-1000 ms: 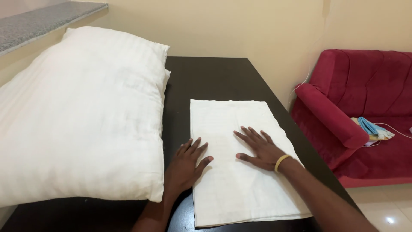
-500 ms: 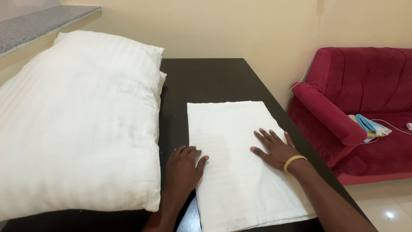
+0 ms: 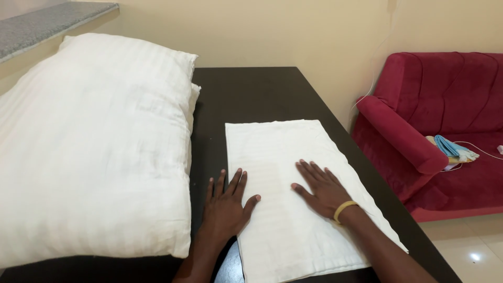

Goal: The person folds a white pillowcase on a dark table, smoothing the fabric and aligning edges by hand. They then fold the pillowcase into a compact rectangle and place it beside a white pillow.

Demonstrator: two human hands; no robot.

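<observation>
Both hands lie open and flat, the left hand (image 3: 226,205) on the near left edge of the folded white cloth (image 3: 298,194) on the dark table (image 3: 251,94), the right hand (image 3: 324,187) pressing its middle, apparently smoothing it; another fold seems next.

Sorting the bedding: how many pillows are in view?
1: a white striped pillow lies on the dark table's left side, beside the folded white pillowcase under both hands. More may sit outside the view.
</observation>
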